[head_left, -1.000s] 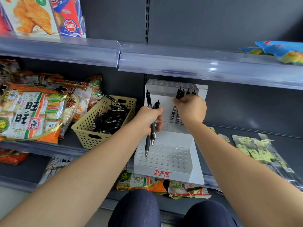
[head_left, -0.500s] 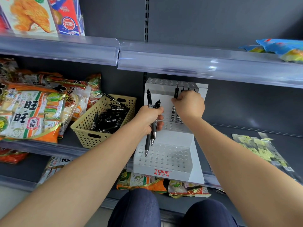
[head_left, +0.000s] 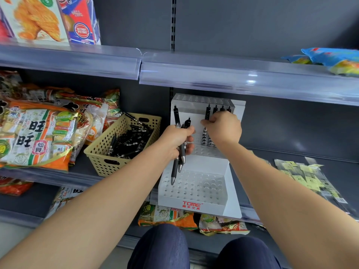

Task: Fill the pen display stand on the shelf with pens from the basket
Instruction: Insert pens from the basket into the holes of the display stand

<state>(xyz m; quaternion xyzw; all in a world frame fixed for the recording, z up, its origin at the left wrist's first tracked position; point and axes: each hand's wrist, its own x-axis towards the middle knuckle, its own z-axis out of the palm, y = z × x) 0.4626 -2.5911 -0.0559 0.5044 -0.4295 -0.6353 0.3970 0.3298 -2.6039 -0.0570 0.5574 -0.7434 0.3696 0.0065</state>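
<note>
The left hand [head_left: 175,141] clamps three loose pens [head_left: 174,167] before one white stand [head_left: 211,165]; the right hand [head_left: 223,129] pinches one upright pen [head_left: 207,113] beside three seated pens [head_left: 222,108].

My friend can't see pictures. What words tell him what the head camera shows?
A person's right hand pinches a black pen standing in a white pen stand on a shop shelf. Their left hand grips a few spare pens, and a yellow basket of more pens sits left of the stand.
</note>
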